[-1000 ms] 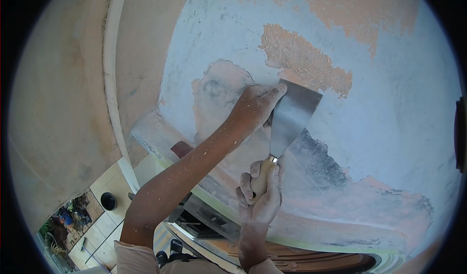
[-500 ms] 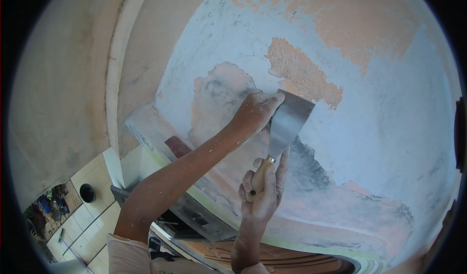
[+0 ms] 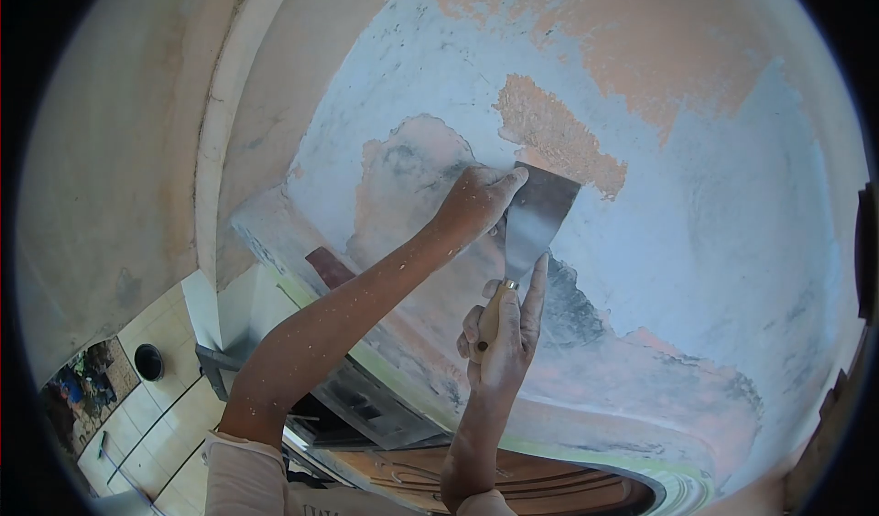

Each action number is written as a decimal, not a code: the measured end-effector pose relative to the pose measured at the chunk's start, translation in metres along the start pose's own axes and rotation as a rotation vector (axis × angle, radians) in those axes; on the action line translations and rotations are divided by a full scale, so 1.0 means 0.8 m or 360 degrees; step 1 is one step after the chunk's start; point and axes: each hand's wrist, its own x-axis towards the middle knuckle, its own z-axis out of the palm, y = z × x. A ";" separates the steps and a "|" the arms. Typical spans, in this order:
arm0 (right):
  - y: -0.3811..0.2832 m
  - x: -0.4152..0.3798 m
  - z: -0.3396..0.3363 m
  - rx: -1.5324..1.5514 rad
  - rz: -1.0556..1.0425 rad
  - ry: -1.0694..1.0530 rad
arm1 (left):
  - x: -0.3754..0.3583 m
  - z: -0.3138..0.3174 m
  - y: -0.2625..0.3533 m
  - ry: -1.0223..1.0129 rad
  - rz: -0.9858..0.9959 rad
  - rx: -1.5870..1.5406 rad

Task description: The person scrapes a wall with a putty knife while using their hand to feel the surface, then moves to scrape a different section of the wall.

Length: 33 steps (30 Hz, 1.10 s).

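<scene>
A putty knife [image 3: 540, 212] with a wide metal blade and a pale wooden handle is held up in front of the wall. My right hand [image 3: 505, 325] wraps round its handle, with one finger stretched along the blade. At the blade's left edge, near its upper corner, my left hand [image 3: 481, 200] pinches the metal; its fingers are partly hidden behind it. Both hands carry whitish dust. Behind the blade is the patchy wall [image 3: 641, 241], with pale-blue, peach and grey areas. A rough peach patch [image 3: 558, 131] lies just above the blade tip.
A dark red piece [image 3: 328, 267] lies on the ledge below the wall, left of my forearm. Down on the tiled floor [image 3: 142, 415] stands a black bucket [image 3: 148, 362]. A brown carved panel [image 3: 549, 488] lies below my right arm.
The view has shifted slightly, so the wall patches sit a little further left. Both hands keep hold of the putty knife, which remains in nearly the same pose.
</scene>
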 end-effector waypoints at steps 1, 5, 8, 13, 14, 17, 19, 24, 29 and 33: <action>-0.001 0.003 0.000 -0.0009 0.0006 0.0000 | 0.003 -0.001 0.001 0.0019 0.0019 -0.0012; 0.002 -0.002 0.001 -0.0005 -0.0009 0.0001 | -0.005 0.002 -0.002 0.0028 0.0033 -0.0031; 0.006 -0.004 -0.002 0.0000 0.0029 0.0016 | -0.001 0.000 0.001 0.0022 0.0033 -0.0020; 0.008 -0.010 0.004 0.0022 0.0038 0.0043 | 0.003 -0.004 -0.003 -0.0004 0.0038 0.0038; 0.009 -0.008 0.008 0.0065 0.0025 0.0041 | 0.001 -0.004 -0.001 -0.0008 0.0066 0.0078; 0.014 -0.010 0.020 0.0172 0.0022 0.0051 | 0.000 -0.003 0.002 0.0052 0.0051 -0.0009; 0.016 -0.012 0.028 0.0226 0.0017 0.0057 | -0.001 -0.001 0.001 0.0047 0.0005 -0.0029; 0.012 -0.004 0.026 0.0219 0.0015 0.0041 | 0.015 -0.006 -0.003 0.0055 0.0119 0.0112; 0.014 -0.009 0.021 0.0232 0.0033 0.0051 | 0.012 -0.006 -0.011 0.0011 0.0071 0.0080; 0.008 -0.013 0.022 0.0182 0.0009 0.0033 | 0.006 0.000 -0.002 0.0034 0.0065 -0.0103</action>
